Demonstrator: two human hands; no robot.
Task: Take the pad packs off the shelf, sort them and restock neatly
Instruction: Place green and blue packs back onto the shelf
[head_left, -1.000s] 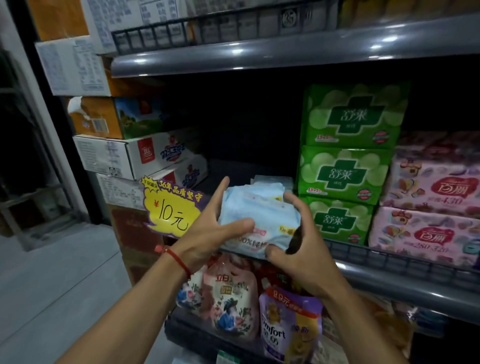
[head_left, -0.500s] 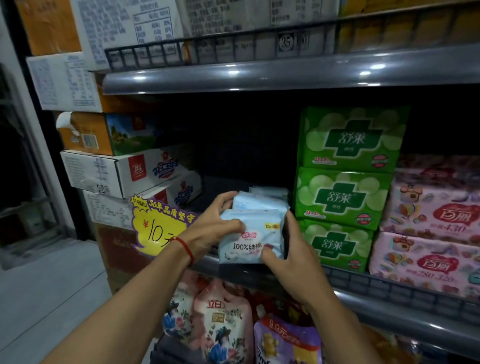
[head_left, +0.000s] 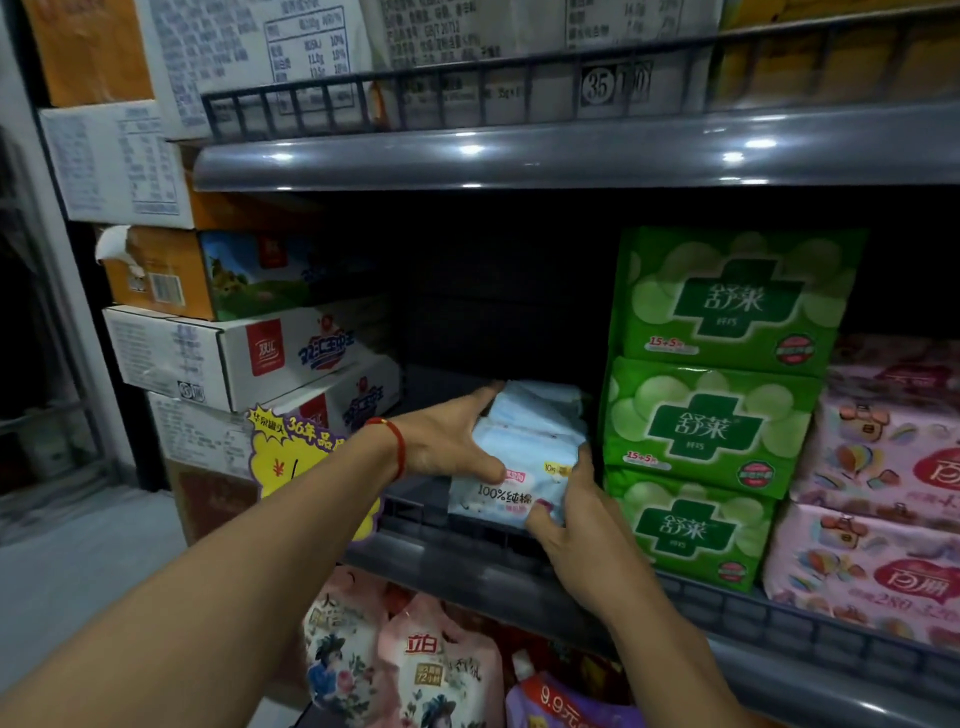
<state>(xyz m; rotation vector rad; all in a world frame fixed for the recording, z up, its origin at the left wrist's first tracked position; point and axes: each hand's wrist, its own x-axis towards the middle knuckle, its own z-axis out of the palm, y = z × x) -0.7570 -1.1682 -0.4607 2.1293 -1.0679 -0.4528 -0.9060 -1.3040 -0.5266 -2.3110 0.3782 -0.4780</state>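
A small row of light-blue pad packs (head_left: 524, 457) stands on edge on the middle shelf (head_left: 467, 558), just left of the green packs. My left hand (head_left: 447, 441) holds the row's left side, thumb across the front pack's face. My right hand (head_left: 576, 519) grips the front pack's lower right corner, its fingers hidden between the blue packs and the green stack. The front pack's printed face points toward me.
Three green pad packs (head_left: 711, 415) are stacked right of the blue ones, pink packs (head_left: 883, 467) further right. Cartons (head_left: 234, 353) and a yellow price tag (head_left: 291, 457) sit left. The shelf bay behind is dark. Detergent pouches (head_left: 415, 665) fill the lower shelf.
Both hands have carried the blue packs from in front of the shelf rail forward and down onto the shelf, turning them upright beside the green stack.
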